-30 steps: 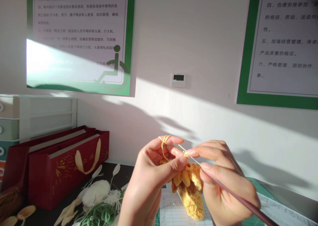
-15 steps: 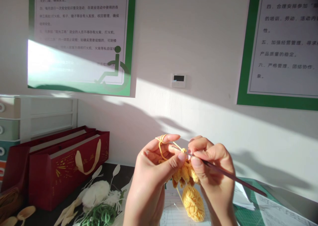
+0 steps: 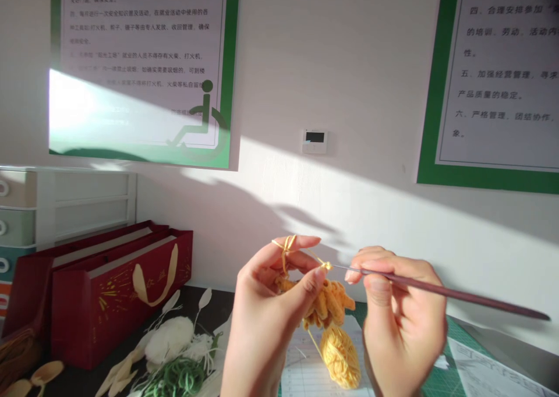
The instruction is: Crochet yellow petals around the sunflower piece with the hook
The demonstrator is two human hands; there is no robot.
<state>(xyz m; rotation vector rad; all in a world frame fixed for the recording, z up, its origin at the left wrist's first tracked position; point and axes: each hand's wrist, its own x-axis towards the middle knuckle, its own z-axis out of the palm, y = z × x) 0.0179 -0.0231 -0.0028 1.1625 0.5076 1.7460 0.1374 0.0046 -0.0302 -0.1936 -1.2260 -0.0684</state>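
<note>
Yellow yarn is looped round the raised index finger of my left hand [image 3: 273,298], whose thumb and fingers pinch the top of a yellow crocheted piece [image 3: 329,304]. The piece hangs below the thumb, its edge ruffled. My right hand [image 3: 404,309] is closed on a crochet hook [image 3: 458,292] with a dark handle; its thin metal end points left and meets a small yellow loop beside my left thumb. Beneath the hands lies a yellow yarn ball [image 3: 339,357], with a strand running up to the piece.
Printed paper [image 3: 301,365] and a green cutting mat [image 3: 441,379] lie under the hands. At left are a red gift bag [image 3: 117,298], white yarn [image 3: 169,341], green yarn [image 3: 181,378] and a drawer unit [image 3: 17,228]. Behind is a wall with posters [image 3: 231,65].
My right hand has moved right, away from my left hand, drawing the hook outward and closer to level. The crocheted piece has shifted and turned slightly to the right.
</note>
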